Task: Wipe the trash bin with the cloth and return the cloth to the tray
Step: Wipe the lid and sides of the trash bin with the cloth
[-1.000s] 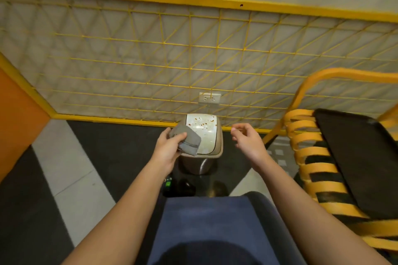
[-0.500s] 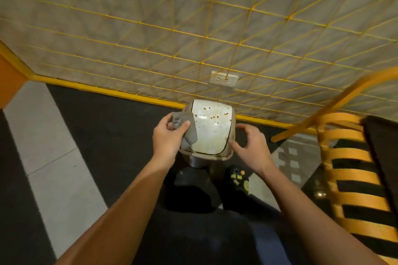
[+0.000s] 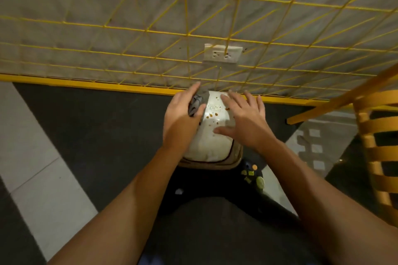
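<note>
A small trash bin [image 3: 210,146] with a white lid spotted by brown stains stands on the dark floor against the wall, right below me. My left hand [image 3: 183,118] grips a grey cloth [image 3: 196,103] and presses it on the lid's far left part. My right hand [image 3: 243,120] lies with fingers spread on the right side of the lid, holding nothing. The tray is not in view.
A yellow wire grid covers the grey wall, with a white power socket [image 3: 223,54] just above the bin. A yellow slatted chair [image 3: 379,146] stands at the right. My dark-clothed legs fill the bottom middle, with a shoe [image 3: 254,176] beside the bin.
I have leaned closer over the bin. My left hand carried the cloth forward onto the far left of the lid. My right hand moved from the rim onto the lid, fingers spread.
</note>
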